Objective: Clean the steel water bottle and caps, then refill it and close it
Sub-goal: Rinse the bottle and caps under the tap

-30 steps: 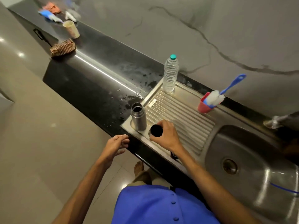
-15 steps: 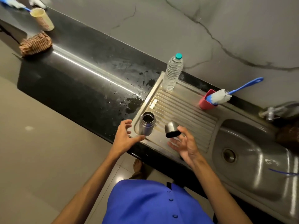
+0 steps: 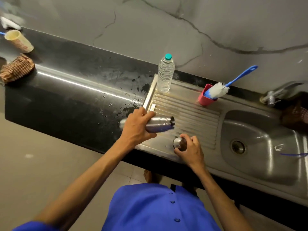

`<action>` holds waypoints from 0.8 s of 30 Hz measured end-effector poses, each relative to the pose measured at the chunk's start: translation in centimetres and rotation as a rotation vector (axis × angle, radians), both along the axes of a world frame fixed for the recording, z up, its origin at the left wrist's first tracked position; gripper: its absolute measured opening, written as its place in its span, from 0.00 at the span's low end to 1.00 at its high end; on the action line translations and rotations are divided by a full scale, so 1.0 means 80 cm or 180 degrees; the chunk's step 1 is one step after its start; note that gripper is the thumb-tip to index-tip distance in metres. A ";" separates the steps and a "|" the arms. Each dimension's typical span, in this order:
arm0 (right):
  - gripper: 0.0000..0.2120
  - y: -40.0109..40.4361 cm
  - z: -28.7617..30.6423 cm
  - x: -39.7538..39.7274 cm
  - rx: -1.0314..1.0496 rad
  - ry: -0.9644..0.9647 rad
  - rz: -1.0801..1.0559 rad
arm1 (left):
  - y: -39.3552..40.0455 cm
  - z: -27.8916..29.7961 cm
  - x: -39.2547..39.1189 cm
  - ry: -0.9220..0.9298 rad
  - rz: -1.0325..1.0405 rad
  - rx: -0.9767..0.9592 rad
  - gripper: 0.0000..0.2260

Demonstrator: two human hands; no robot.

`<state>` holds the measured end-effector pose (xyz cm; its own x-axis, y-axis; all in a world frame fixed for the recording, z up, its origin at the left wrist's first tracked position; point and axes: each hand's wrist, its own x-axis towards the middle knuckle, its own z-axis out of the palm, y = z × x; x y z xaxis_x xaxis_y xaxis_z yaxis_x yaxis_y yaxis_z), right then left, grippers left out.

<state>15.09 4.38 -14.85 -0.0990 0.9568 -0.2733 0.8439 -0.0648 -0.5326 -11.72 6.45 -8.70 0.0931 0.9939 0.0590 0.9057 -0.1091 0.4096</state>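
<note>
The steel water bottle (image 3: pixel 160 125) is lifted off the steel drainboard (image 3: pixel 196 112) and tipped on its side, open mouth pointing right toward the sink basin (image 3: pixel 260 147). My left hand (image 3: pixel 137 126) is wrapped around its body. My right hand (image 3: pixel 189 150) rests at the drainboard's front edge, fingers closed around a steel cap (image 3: pixel 177 142) that lies on its side. A second cap is not visible.
A clear plastic water bottle (image 3: pixel 165 75) with a green lid stands at the drainboard's back left. A pink cup (image 3: pixel 205 97) holds a blue-handled bottle brush (image 3: pixel 218 90). The tap (image 3: pixel 273 95) is at the right. The wet black counter (image 3: pixel 75 90) carries a checked cloth (image 3: pixel 16 69) and a beige cup (image 3: pixel 19 41).
My left hand has grasped the steel bottle, raised it from the drainboard and tipped it sideways. My right hand, open half a second ago, has closed on the steel cap.
</note>
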 end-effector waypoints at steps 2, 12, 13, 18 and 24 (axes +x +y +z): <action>0.28 -0.003 -0.010 -0.004 0.0139 -0.0476 0.0167 | 0.017 0.004 0.004 0.1581 -0.0515 -0.0245 0.26; 0.26 -0.011 -0.030 -0.021 0.0029 -0.1089 0.0443 | 0.010 -0.048 0.081 0.4615 -0.1190 -0.1123 0.27; 0.27 -0.013 -0.033 -0.022 0.0033 -0.1106 0.0452 | 0.005 -0.048 0.088 0.4760 -0.1236 -0.1171 0.29; 0.30 -0.011 -0.036 -0.020 -0.0002 -0.1147 0.0563 | -0.028 -0.046 0.114 0.5216 -0.1363 -0.1201 0.37; 0.41 -0.001 -0.032 -0.009 -0.0251 -0.1067 0.0879 | -0.042 -0.041 0.131 0.5459 -0.1001 -0.0982 0.38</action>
<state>14.34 4.30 -17.39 -0.2416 0.8817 -0.4052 0.9605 0.1580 -0.2289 -1.20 3.06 -12.02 0.0150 0.8830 -0.4691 0.2601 -0.4564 -0.8509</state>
